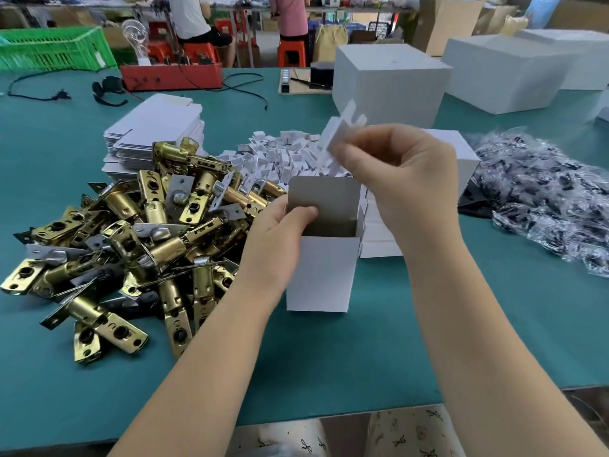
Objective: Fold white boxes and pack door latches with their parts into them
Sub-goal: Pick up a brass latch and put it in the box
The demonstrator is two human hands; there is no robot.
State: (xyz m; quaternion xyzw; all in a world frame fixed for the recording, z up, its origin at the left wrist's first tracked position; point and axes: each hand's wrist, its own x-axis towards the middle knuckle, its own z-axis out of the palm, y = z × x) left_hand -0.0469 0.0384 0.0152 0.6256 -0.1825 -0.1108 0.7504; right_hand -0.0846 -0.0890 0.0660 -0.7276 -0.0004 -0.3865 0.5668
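Note:
A small white box [321, 272] stands upright on the green table, its top open and its grey inside showing. My left hand [280, 235] grips the box's upper left wall, thumb hooked over the rim. My right hand [398, 173] hovers just above and right of the opening and pinches a flat white cardboard insert [341, 131] that sticks up, blurred. A heap of brass door latches [138, 232] lies to the left of the box. Behind the box sits a pile of small folded white inserts [283, 153].
A stack of flat white box blanks [155, 133] lies behind the latches. Clear bags of dark parts [543, 199] are heaped at the right. Large white cartons [392, 80] stand at the back, with a red tool box [171, 77], cables, a green crate and seated people beyond.

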